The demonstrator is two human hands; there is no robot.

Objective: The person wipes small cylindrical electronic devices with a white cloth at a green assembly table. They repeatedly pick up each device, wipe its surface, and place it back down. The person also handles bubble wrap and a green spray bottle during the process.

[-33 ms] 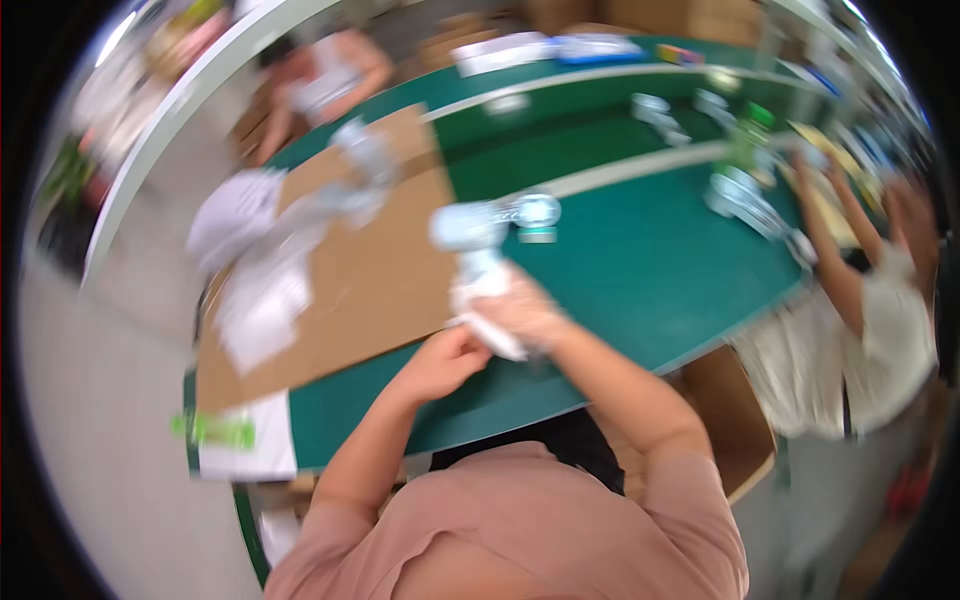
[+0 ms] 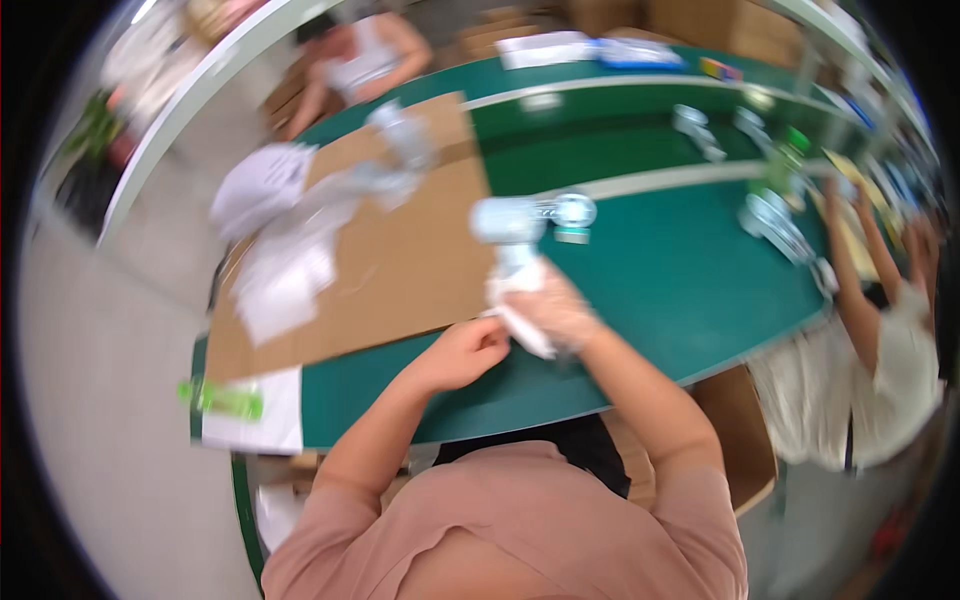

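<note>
My right hand (image 2: 548,308), in what looks like a clear glove, is closed around the handle of a pale blue handheld fan (image 2: 508,220). White material (image 2: 528,335) hangs from the handle below the grip. My left hand (image 2: 465,353) is curled just left of the handle, fingertips near the white material; whether it pinches anything is hidden. Beyond the fan's head, a second round pale blue fan head (image 2: 574,210) lies on the green table (image 2: 660,290).
A brown cardboard sheet (image 2: 400,270) covers the table's left side, bearing clear plastic bags (image 2: 290,275). A green object (image 2: 222,400) lies on white paper (image 2: 270,425). More fans (image 2: 778,225) and a green bottle (image 2: 785,165) stand right, near a co-worker's arms (image 2: 850,260). Another person (image 2: 365,60) sits behind.
The whole scene has shifted right in the picture, as the view turned left. My grip on the fan looks the same.
</note>
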